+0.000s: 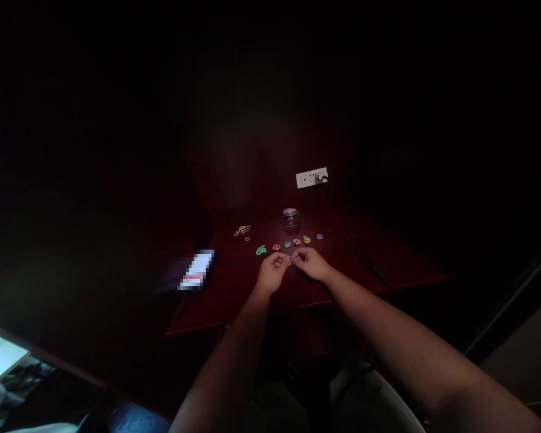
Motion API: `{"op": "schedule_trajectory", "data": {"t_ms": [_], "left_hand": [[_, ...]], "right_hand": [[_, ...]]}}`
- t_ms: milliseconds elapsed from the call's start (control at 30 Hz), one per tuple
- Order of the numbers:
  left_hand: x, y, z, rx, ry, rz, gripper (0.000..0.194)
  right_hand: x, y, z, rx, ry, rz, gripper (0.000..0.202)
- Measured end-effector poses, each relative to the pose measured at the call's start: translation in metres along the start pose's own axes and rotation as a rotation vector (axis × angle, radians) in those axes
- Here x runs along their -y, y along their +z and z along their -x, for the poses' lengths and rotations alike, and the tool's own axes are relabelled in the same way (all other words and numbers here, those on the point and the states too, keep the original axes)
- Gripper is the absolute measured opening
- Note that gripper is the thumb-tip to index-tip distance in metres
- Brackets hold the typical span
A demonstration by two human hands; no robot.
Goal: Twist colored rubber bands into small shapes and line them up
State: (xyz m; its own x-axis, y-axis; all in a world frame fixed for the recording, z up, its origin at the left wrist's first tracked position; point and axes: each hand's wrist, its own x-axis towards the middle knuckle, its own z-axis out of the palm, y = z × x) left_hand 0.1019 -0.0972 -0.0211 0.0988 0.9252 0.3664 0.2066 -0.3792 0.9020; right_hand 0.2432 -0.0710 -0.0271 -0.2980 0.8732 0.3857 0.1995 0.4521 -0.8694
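My left hand [271, 273] and my right hand [313, 264] meet above the table's front part, fingertips pinched. Between them they hold a small pink elastic band [289, 259], partly covered by the fingers. Just beyond my hands lies a row of small coloured bands in bunches: green bands [261, 249], orange bands [276, 247], a blue bunch [287, 245], a pink bunch [296, 242], yellow bands [306, 239] and a purple bunch [320, 237]. Farther left is a loose pile of mixed bands [242, 230], with a single band [247, 239] close to it.
Behind the row stands a clear lidded jar [291, 219]. A lit phone [197, 269] rests at the table's left side. From the wall socket [312, 177] a dark cable [351, 231] runs down across the right of the dark red table [234, 294].
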Motion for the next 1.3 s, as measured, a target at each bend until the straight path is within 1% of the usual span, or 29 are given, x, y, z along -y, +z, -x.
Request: {"op": "schedule_trajectory", "data": {"t_ms": [100, 200, 433, 533, 567, 700, 767, 967, 1100, 1300], "left_hand": [[-0.001, 0.000, -0.001, -0.044, -0.043, 0.027, 0.016], [0.002, -0.001, -0.002, -0.056, -0.079, 0.062, 0.017], [0.009, -0.002, -0.004, -0.061, -0.072, 0.051, 0.019], [0.010, -0.002, -0.005, -0.056, -0.062, 0.055, 0.020], [0.010, -0.003, -0.005, -0.061, -0.060, 0.058, 0.020], [0.010, -0.003, -0.006, -0.087, -0.073, 0.071, 0.019], [0.010, -0.004, -0.006, -0.076, -0.079, 0.076, 0.020], [0.010, -0.003, -0.006, -0.051, -0.119, 0.095, 0.020], [0.009, -0.003, -0.006, -0.067, -0.145, 0.083, 0.020], [0.008, -0.004, -0.005, -0.093, -0.099, 0.052, 0.018]], "right_hand": [[-0.002, -0.001, -0.001, -0.007, 0.028, -0.056, 0.013], [-0.002, -0.002, -0.001, -0.009, 0.049, -0.121, 0.009], [-0.004, 0.000, -0.002, -0.045, 0.101, -0.258, 0.006], [-0.002, 0.000, -0.001, -0.035, 0.090, -0.322, 0.008], [-0.001, -0.001, -0.001, -0.015, 0.076, -0.357, 0.010], [0.002, -0.005, 0.002, 0.095, 0.044, -0.490, 0.036], [0.002, -0.007, 0.002, 0.120, 0.047, -0.479, 0.039], [-0.001, -0.004, 0.000, 0.108, 0.025, -0.357, 0.039], [-0.004, -0.003, -0.001, 0.086, 0.079, -0.338, 0.035], [-0.001, -0.004, 0.000, 0.025, 0.099, -0.284, 0.029]]}}
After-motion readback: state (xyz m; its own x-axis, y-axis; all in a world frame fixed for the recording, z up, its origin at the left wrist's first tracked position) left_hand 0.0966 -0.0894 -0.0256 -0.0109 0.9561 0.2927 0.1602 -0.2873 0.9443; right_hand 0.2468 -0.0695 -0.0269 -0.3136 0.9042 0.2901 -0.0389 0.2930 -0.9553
